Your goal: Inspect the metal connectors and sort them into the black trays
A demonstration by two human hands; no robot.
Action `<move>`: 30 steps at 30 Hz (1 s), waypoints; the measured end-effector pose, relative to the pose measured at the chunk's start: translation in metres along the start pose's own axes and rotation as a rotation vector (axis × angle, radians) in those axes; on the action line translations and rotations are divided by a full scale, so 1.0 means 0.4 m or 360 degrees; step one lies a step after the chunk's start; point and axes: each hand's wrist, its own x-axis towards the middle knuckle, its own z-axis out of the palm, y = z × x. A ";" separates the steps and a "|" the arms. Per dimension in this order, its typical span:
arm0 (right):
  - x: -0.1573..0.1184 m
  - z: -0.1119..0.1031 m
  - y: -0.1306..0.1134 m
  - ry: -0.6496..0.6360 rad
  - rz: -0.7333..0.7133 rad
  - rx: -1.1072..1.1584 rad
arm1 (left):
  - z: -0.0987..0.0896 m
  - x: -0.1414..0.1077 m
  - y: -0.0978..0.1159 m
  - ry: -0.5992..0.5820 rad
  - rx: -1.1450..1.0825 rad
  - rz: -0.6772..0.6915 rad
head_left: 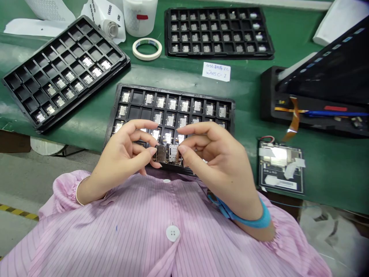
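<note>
My left hand [123,152] pinches the left edge of a small circuit board [161,153] with a dark metal face. Between the thumb and fingers of my right hand [223,165] is the right edge of a second small circuit board [173,153], brighter, with a silver metal part. The two boards are side by side; I cannot tell whether they touch or are joined. Both hands are over the near edge of a black compartment tray [181,91], whose pockets hold several similar boards. My hands cover part of its lower rows.
At the left lies another, partly filled black tray [30,102]; a fuller tray [219,57] is at the back. Nearby are a tape roll [137,54], a white container [140,19] and a handwritten label [216,72]. A screen [331,69] and a wired device [281,167] occupy the right.
</note>
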 end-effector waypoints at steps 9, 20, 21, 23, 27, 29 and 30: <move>0.001 0.003 0.003 0.0031 0.0024 0.0004 | -0.002 0.003 -0.004 0.0013 -0.0013 -0.0017; 0.002 0.006 0.002 0.0024 0.0055 -0.0009 | -0.002 -0.001 -0.001 0.0012 -0.0019 -0.0034; 0.002 0.007 0.001 0.0025 0.0059 -0.0013 | -0.002 -0.001 0.000 0.0014 -0.0015 -0.0035; 0.002 0.008 0.000 0.0026 0.0071 -0.0022 | -0.002 -0.001 0.001 0.0022 -0.0004 -0.0046; 0.002 0.010 -0.006 0.0034 0.0093 -0.0044 | -0.002 -0.001 0.003 0.0036 0.0023 -0.0073; 0.001 0.010 -0.008 0.0035 0.0091 -0.0061 | -0.003 -0.002 0.003 0.0039 0.0034 -0.0076; 0.002 0.011 -0.009 0.0033 0.0085 -0.0067 | -0.003 -0.002 0.003 0.0040 0.0040 -0.0076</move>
